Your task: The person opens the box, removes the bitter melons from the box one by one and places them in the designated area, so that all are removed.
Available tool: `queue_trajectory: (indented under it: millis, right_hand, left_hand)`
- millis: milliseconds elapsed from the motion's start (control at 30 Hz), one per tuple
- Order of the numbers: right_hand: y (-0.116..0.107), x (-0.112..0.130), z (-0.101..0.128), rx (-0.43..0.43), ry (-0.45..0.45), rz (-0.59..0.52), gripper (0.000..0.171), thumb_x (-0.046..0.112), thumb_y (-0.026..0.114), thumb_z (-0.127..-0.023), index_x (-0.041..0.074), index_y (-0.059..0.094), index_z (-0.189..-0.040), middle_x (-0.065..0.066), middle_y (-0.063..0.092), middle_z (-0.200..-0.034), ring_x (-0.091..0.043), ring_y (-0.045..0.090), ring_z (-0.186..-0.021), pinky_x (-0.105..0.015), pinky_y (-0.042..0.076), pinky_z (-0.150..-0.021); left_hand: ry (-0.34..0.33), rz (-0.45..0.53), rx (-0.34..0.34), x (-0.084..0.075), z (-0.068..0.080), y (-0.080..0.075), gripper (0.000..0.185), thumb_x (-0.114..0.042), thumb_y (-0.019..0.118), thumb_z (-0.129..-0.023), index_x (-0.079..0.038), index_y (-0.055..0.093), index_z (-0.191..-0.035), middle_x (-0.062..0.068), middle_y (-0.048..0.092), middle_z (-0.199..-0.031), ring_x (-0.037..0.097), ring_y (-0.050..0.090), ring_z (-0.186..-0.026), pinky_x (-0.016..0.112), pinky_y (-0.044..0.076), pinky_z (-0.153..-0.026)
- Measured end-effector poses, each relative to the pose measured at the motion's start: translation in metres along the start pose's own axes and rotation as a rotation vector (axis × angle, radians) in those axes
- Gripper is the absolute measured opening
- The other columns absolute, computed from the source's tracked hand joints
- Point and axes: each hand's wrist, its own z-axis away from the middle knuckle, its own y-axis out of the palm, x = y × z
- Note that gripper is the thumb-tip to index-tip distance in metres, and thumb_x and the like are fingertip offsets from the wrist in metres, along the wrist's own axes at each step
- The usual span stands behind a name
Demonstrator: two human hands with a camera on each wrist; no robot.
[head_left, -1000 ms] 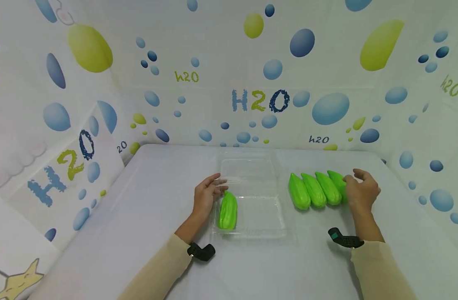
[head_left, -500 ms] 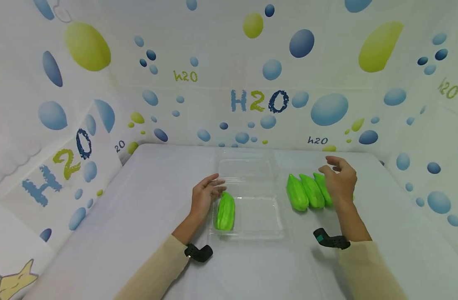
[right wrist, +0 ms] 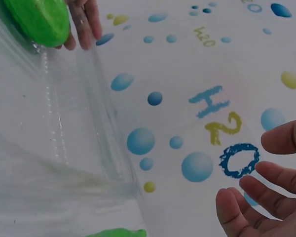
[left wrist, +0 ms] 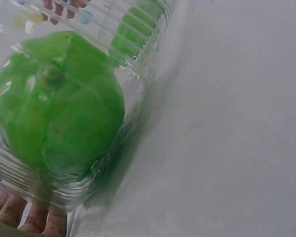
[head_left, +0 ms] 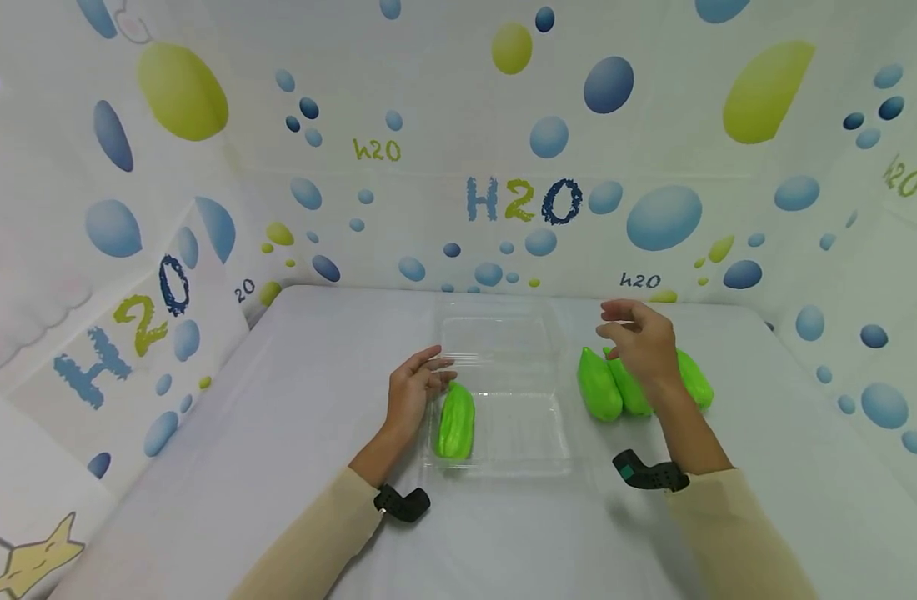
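Observation:
A clear plastic box with its lid folded back lies on the white table. In its left side is one bright green, ribbed, pointed vegetable. My left hand rests at the box's left edge, fingers loosely extended beside the vegetable's tip; the left wrist view shows fingers behind the clear wall. My right hand hovers over a row of similar green vegetables to the right of the box, partly hiding it. Thumb and fingers are spread apart, with nothing between them.
The white-covered table meets a white backdrop printed with blue and yellow-green drops and H2O lettering. Black wrist cameras sit on both wrists.
My right hand has moved left and up from the rightmost vegetable, uncovering it and now covering part of the row's middle. My left hand and the boxed vegetable stay put.

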Motion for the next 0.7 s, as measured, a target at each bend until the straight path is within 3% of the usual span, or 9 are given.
queue_trajectory:
  millis: [267, 533, 700]
  right_hand:
    - [0.029, 0.011, 0.008, 0.149, 0.037, 0.010, 0.035, 0.016, 0.061, -0.096, 0.004, 0.063, -0.129, -0.015, 0.061, -0.123, -0.028, 0.065, -0.102, -0.029, 0.060, -0.068]
    - [0.063, 0.015, 0.018, 0.256, 0.061, 0.053, 0.035, 0.017, 0.062, -0.096, 0.006, 0.062, -0.130, -0.014, 0.063, -0.121, -0.035, 0.067, -0.106, -0.034, 0.061, -0.071]
    - [0.079, 0.020, 0.025, 0.314, 0.089, 0.039, 0.038, 0.018, 0.061, -0.095, 0.006, 0.061, -0.131, -0.015, 0.062, -0.123, -0.032, 0.067, -0.103, -0.035, 0.061, -0.071]
  left_hand:
    - [0.009, 0.008, 0.010, 0.001, -0.001, 0.000, 0.050, 0.006, 0.040, -0.094, 0.007, 0.051, -0.142, 0.026, 0.065, -0.128, 0.040, 0.067, -0.112, 0.030, 0.056, -0.087]
    - [0.007, 0.012, 0.001, 0.000, 0.000, 0.000, 0.047, 0.002, 0.038, -0.097, 0.007, 0.051, -0.142, 0.026, 0.065, -0.128, 0.037, 0.069, -0.110, 0.029, 0.056, -0.086]
    - [0.005, 0.034, 0.000, -0.001, 0.000, 0.001, 0.047, 0.002, 0.036, -0.097, 0.008, 0.051, -0.141, 0.027, 0.065, -0.126, 0.035, 0.070, -0.107, 0.032, 0.057, -0.087]
